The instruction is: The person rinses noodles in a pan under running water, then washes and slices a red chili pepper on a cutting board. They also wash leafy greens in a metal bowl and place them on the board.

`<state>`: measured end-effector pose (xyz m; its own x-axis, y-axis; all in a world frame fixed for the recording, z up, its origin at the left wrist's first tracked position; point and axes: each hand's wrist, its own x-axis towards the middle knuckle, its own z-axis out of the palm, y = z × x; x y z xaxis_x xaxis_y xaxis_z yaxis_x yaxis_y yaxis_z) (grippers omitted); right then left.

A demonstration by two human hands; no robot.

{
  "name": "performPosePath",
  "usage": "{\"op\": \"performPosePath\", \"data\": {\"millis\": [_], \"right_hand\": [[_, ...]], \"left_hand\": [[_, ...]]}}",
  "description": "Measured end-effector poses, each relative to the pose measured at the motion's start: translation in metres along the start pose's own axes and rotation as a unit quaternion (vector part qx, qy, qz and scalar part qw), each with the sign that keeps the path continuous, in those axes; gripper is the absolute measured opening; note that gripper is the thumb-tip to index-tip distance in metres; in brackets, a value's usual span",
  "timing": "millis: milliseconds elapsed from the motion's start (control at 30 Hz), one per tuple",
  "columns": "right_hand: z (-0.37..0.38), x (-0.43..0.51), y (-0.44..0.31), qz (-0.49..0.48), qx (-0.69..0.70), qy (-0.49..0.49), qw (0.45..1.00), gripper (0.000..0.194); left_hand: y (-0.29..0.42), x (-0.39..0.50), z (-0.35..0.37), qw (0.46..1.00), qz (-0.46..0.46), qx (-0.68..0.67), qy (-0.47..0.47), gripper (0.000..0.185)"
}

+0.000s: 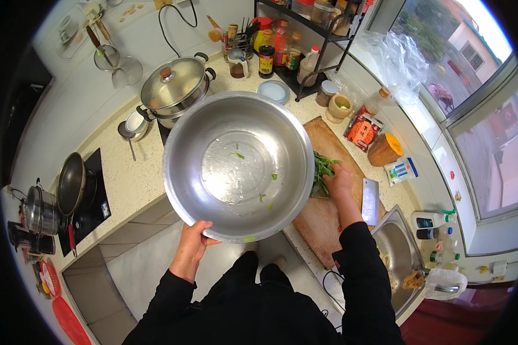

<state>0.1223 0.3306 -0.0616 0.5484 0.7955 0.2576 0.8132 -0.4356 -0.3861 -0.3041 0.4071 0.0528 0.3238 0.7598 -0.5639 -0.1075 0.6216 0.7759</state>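
My left hand [194, 243] grips the near rim of a wide stainless steel basin [190, 168], held tilted above the floor and the counter's edge. Inside the basin are water drops and a few green leaf scraps [236, 155]. My right hand [340, 181] is closed around a bunch of leafy greens [321, 170] over the wooden cutting board [319, 220]. The basin's right rim hides part of the greens. A cleaver [370, 202] lies flat at the board's right edge, beside my right forearm.
A lidded steel pot [175, 88] stands behind the basin. Along the window side sit a wooden mortar [339, 108], a red packet [363, 131] and a cut squash [385, 150]. At the right is a sink [399, 250]; at the left, a frying pan [71, 183] on a cooktop [96, 207].
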Motion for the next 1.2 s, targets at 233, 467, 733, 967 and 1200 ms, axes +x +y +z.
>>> {"op": "performPosePath", "data": {"millis": [233,467,733,967,1200], "right_hand": [[-0.051,-0.019,0.006,0.032,-0.129,-0.089,0.987,0.020],[-0.057,-0.017,-0.004,0.094,-0.067,-0.107,0.988,0.036],[-0.034,-0.002,-0.113,-0.098,0.017,0.045,0.994,0.052],[0.069,0.044,-0.283,-0.232,0.162,-0.072,0.956,0.065],[0.177,0.099,-0.347,-0.031,-0.049,-0.397,0.916,0.088]], "left_hand": [[-0.008,-0.007,0.008,0.998,-0.023,-0.023,-0.058,0.054],[0.006,-0.060,-0.072,0.994,-0.018,-0.109,0.008,0.044],[0.030,-0.090,-0.209,0.957,0.083,-0.192,0.201,0.033],[0.055,-0.077,-0.276,0.905,0.125,-0.265,0.310,0.020],[0.072,-0.066,-0.297,0.889,0.113,-0.310,0.317,0.009]]}}
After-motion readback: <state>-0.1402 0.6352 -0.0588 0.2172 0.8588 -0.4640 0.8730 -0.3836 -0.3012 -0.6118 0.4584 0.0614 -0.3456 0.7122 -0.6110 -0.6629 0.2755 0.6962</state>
